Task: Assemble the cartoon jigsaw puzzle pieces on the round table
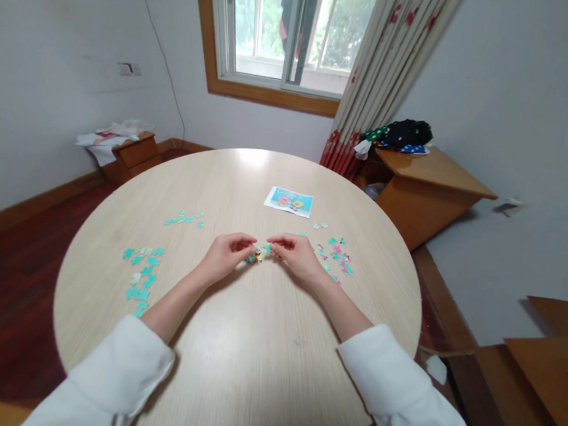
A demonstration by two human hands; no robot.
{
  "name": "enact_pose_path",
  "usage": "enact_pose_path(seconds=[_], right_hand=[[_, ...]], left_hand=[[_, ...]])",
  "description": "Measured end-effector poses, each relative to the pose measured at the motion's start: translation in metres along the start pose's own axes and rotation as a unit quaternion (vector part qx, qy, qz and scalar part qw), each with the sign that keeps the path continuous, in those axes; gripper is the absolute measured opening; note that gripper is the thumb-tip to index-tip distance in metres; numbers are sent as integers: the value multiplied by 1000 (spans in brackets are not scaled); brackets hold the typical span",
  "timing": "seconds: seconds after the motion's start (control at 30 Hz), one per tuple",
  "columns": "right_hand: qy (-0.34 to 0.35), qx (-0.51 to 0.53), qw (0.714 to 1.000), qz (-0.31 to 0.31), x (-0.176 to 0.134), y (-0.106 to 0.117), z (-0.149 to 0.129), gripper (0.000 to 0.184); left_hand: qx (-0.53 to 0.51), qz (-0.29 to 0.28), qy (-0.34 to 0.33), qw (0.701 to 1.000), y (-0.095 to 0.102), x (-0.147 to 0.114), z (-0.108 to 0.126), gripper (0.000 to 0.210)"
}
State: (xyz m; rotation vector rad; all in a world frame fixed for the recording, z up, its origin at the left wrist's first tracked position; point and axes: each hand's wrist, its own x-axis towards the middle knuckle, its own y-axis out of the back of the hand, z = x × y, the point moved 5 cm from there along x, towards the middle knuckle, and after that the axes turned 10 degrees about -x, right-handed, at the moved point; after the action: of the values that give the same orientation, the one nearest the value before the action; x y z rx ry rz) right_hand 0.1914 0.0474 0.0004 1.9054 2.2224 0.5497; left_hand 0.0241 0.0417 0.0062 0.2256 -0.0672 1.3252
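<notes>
Near the middle of the round table, my left hand [230,255] and my right hand [294,251] face each other with fingertips pinched. Between them is a small cluster of jigsaw puzzle pieces [260,253], yellow and teal with a printed figure. Both hands grip its edges, the left from one side and the right from the other. My fingers cover part of it, so I cannot tell how many pieces it has. Just beyond my right hand lie loose pink, teal and yellow puzzle pieces [340,257].
Teal puzzle pieces [143,280] spread along the left of the wooden table [239,363], with a smaller group [186,218] farther back. A printed picture sheet [290,201] lies at the far side. Beyond stand a window, a curtain [378,68] and a cabinet [428,173] with cloth on it.
</notes>
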Motion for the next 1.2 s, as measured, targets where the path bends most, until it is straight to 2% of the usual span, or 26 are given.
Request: enact_pose_path(seconds=[0.1,0.3,0.67,0.77,0.93,1.03,1.2], right_hand=[[-8,15,1000,-11,-2,-4,0,25],[-9,36,999,-18,-3,-4,-4,25],[-21,83,996,-32,-5,-11,-5,24],[-29,84,996,-23,-3,-8,-1,25],[-35,90,995,10,2,2,8,24],[-36,84,996,23,3,6,11,23],[-19,28,999,21,3,7,10,18]], left_hand=[[-22,-19,16,999,-4,0,-4,39],[-65,-57,22,996,-12,-1,-3,33],[-75,-54,9,996,-13,-1,-2,24],[-59,-20,3,998,-5,2,-3,25],[-14,97,-28,995,24,10,-7,24],[-1,115,-33,993,31,12,-9,23],[17,114,-31,993,28,11,-9,19]])
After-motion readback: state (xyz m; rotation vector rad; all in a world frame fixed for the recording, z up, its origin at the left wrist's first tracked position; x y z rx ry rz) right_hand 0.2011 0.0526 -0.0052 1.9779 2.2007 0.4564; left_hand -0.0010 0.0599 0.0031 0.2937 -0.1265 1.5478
